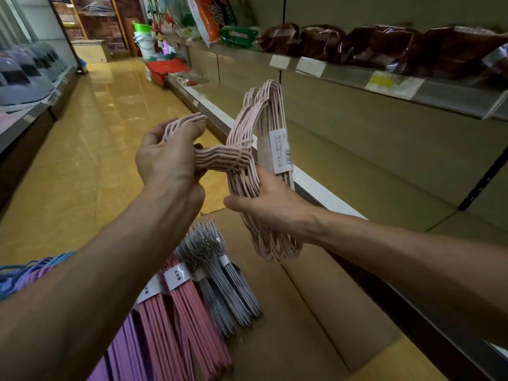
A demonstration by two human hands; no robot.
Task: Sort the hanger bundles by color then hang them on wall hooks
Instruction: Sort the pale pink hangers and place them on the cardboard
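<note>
Gripping pale pink hanger bundle [255,166]: left hand [167,158] curled round hooks, right hand [270,204] clasping frames.

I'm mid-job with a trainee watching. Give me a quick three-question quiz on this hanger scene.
1. True or false: the pale pink hanger bundle is held by both the left hand and the right hand.
2. Which bundles lie nearest the shelf: (a) purple bundles, (b) pink bundles, (c) grey bundles?
3. Which part of the bundle do the left fingers grip?

Key: 1 true; 2 c; 3 the hooks.
</note>
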